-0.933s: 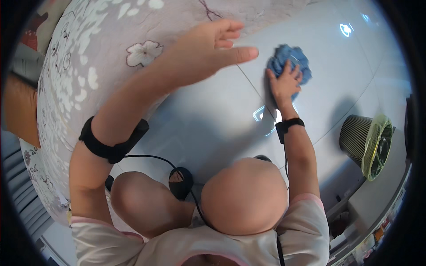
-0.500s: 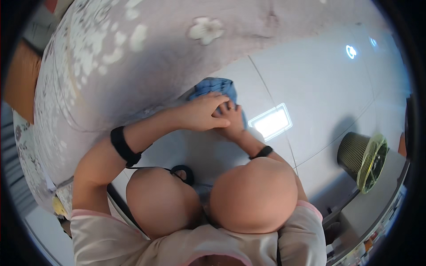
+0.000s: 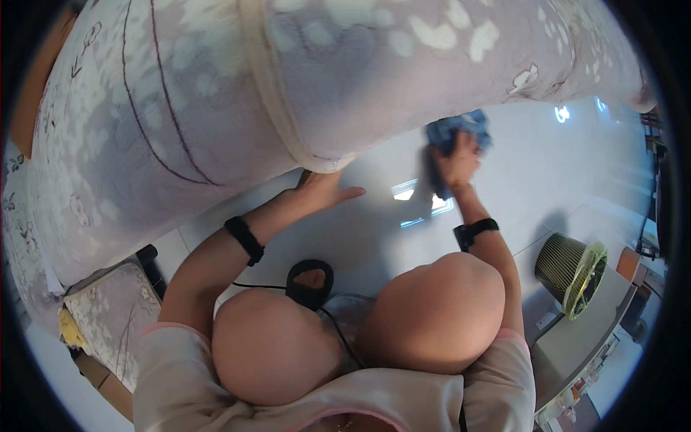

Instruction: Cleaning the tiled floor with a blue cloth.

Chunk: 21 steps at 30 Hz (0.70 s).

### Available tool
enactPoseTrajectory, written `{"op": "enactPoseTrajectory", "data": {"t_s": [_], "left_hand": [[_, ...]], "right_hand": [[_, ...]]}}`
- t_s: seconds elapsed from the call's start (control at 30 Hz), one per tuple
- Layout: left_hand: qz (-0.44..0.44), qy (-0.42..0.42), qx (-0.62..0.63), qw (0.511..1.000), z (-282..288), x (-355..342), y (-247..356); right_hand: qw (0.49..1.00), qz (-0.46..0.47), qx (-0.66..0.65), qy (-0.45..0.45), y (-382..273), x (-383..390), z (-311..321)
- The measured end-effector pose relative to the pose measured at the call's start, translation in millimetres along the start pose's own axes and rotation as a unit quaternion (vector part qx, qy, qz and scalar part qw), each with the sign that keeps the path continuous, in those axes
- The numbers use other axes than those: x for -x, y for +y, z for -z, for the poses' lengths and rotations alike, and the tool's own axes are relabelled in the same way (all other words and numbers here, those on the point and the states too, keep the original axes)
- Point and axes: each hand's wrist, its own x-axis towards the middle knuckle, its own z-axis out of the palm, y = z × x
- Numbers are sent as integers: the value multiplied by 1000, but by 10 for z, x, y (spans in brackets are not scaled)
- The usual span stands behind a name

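My left hand [image 3: 320, 191] is at the lower edge of the pale floral bedding [image 3: 101, 115], its thumb stretched out and its other fingers mostly hidden under that edge, so I cannot tell whether they grip. My right hand [image 3: 455, 162] is closed on a crumpled blue cloth [image 3: 450, 131] on the white tiled floor [image 3: 547, 165], beside the bedding's edge. The hand and cloth are slightly blurred. My bare knees are bent below the hands.
A ribbed bin [image 3: 558, 263] with a yellowish bag liner stands at the right, beside a pale furniture edge [image 3: 558, 353]. At the lower left are a folded floral fabric piece [image 3: 108, 317] and cardboard [image 3: 97, 378]. A cable runs by my slipper [image 3: 306, 288].
The bedding fills more of the upper view. My hands have separated: the right moved away rightward with the cloth, and the left dropped from raised to the bedding's lower edge.
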Motion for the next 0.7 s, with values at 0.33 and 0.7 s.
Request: {"op": "enactPoseTrajectory", "data": {"t_s": [0.33, 0.7], "left_hand": [[-28, -7, 27, 999, -508, -414, 52], [-27, 92, -23, 995, -206, -580, -629]], "right_hand": [[803, -88, -364, -463, -168, 859, 1278], [679, -194, -644, -293, -121, 2804, 2340]]}}
